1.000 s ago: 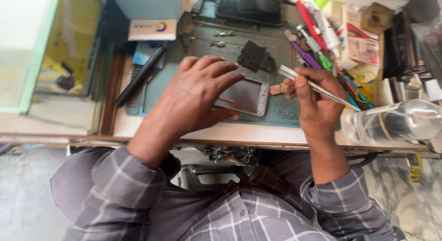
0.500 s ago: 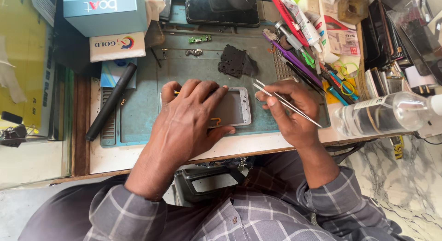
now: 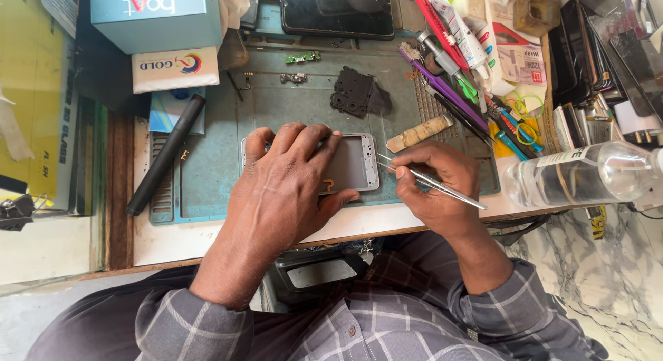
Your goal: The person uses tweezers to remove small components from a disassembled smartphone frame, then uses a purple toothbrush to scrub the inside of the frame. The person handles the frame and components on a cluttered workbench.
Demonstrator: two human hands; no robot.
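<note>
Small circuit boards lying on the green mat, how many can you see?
2: a green circuit board near the mat's far edge and a grey circuit board just below it, both beyond the left hand. Others may hide in the clutter.
</note>
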